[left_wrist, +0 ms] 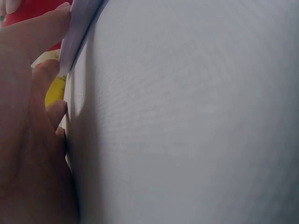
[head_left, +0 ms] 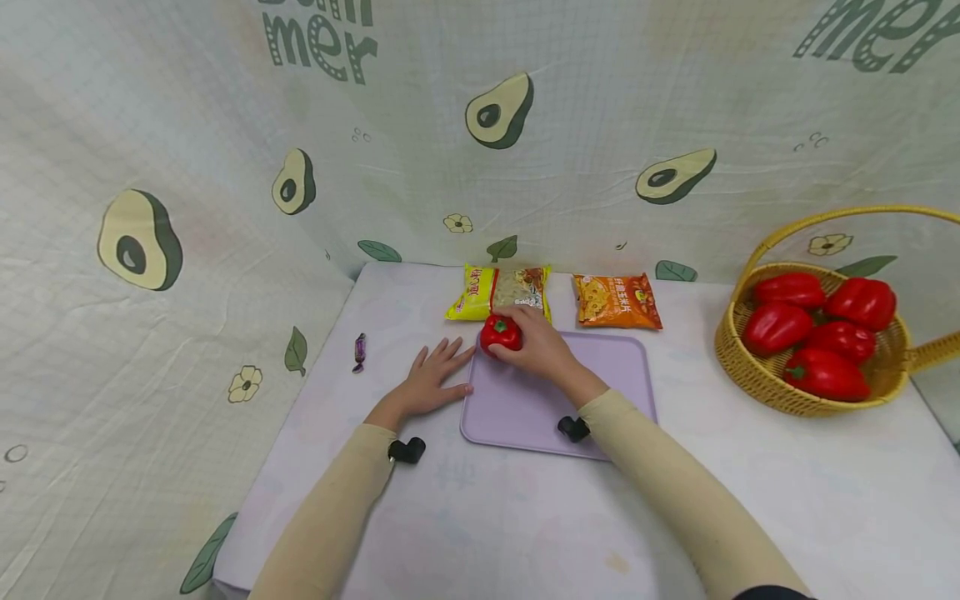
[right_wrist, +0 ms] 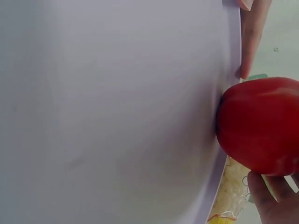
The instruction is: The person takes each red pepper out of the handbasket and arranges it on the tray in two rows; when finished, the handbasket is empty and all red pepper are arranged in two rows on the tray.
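Observation:
A red bell pepper (head_left: 500,333) is at the far left corner of the lilac tray (head_left: 517,408), with my right hand (head_left: 536,344) holding it between thumb and fingers. In the right wrist view the pepper (right_wrist: 261,123) appears at the tray's edge, fingers (right_wrist: 271,200) against its side. My left hand (head_left: 435,381) lies with spread fingers on the table at the tray's left side. Its thumb and a fingertip touch the tray rim (left_wrist: 77,35) in the left wrist view.
Behind the tray lie a yellow snack bag (head_left: 480,292) and an orange snack bag (head_left: 617,302). A purple-wrapped candy (head_left: 360,352) is on the left. At right stands a wicker basket (head_left: 757,383) with a tall handle, holding several red peppers (head_left: 828,375). A printed cloth (head_left: 585,192) hangs behind.

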Motion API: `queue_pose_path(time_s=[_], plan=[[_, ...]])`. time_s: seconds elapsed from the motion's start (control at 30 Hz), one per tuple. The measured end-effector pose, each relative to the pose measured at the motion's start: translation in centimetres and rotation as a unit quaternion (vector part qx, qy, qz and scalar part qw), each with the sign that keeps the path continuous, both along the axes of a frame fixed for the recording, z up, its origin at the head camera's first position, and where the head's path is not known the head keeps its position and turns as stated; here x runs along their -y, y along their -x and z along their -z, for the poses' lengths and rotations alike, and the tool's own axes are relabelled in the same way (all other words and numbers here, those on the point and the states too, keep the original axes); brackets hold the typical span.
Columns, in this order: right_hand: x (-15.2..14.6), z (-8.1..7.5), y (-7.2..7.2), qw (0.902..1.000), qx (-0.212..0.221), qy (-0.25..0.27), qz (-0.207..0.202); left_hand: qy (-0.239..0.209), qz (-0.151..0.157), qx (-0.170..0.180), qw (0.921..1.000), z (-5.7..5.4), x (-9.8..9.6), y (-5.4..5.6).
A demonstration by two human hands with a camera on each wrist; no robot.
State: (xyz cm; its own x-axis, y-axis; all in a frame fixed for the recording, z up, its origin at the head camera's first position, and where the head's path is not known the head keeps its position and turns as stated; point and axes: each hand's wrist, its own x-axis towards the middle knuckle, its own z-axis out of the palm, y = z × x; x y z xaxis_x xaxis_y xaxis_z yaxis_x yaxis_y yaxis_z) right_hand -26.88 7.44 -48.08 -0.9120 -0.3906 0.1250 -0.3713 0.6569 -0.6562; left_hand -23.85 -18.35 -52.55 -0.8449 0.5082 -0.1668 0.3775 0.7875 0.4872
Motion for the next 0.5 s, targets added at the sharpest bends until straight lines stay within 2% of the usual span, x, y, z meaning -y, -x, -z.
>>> queue_pose_path(time_s=[0.33, 0.5], plan=[[-0.23, 0.08, -0.09, 1.0000, 0.010, 0.000, -0.001, -0.001, 0.001, 0.000, 1.0000, 0.22, 0.07, 0.12], [-0.20, 0.12, -0.11, 1.0000, 0.001, 0.006, -0.006, -0.005, 0.003, -0.002, 1.0000, 0.23, 0.05, 0.16]])
